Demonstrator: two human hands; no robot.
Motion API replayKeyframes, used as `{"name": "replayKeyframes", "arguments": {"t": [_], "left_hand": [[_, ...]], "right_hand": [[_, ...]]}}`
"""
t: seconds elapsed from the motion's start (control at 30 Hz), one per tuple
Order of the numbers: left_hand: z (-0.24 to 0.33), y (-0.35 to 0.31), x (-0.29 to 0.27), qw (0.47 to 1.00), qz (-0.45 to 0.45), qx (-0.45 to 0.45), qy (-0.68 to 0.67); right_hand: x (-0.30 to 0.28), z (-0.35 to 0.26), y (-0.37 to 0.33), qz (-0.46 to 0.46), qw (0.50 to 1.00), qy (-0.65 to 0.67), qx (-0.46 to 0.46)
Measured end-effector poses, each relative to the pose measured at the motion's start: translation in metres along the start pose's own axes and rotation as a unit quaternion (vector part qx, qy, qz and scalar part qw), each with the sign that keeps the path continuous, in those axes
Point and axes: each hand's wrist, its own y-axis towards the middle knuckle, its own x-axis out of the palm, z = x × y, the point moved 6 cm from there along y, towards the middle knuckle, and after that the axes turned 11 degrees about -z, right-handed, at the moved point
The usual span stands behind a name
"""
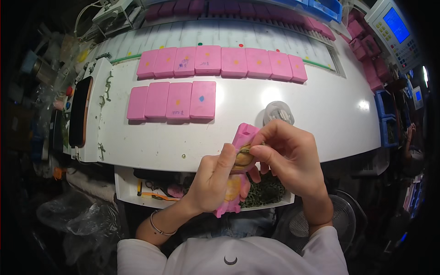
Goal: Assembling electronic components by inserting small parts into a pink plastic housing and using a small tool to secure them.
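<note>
My left hand (208, 178) is closed around an opened pink rubber mold (246, 132), held up over the table's front edge. Its two halves are spread apart, each with a yellowish hollow in the middle. A thin, curved, dark green piece (244, 152), wax by its look, lies at the upper hollow. My right hand (295, 158) pinches at that piece with thumb and forefinger; the fingertips partly hide it. On the table just beyond the right hand stands a round clear container (278, 111) with pale contents.
Two rows of closed pink molds (183, 62) stand on the white table (243, 98). Below its edge, an open drawer (123, 192) holds many dark green bits (263, 190) and tools. A phone (81, 112) rests at left; a control panel (395, 32) is at far right.
</note>
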Motion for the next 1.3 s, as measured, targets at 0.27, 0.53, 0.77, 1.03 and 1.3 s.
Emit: {"name": "replayKeyframes", "arguments": {"t": [0.27,0.53,0.77,1.03,1.3], "left_hand": [[-0.003,0.003,-0.003,0.996,-0.018,-0.025,-0.085],[0.003,0.007,0.006,0.993,-0.025,0.028,-0.114],[0.012,0.016,0.012,0.986,-0.056,0.092,-0.126],[0.003,0.012,-0.009,0.987,0.060,0.014,-0.148],[0.000,0.013,-0.015,0.987,0.113,0.010,-0.117]], "right_hand": [[-0.002,-0.010,-0.008,0.017,0.991,-0.088,-0.102],[-0.002,0.015,0.005,0.019,0.989,0.068,-0.128],[0.020,0.046,0.018,-0.006,0.931,0.366,-0.015],[0.005,0.013,-0.019,0.152,0.938,-0.154,-0.271],[0.014,0.004,-0.022,0.183,0.909,-0.223,-0.302]]}}
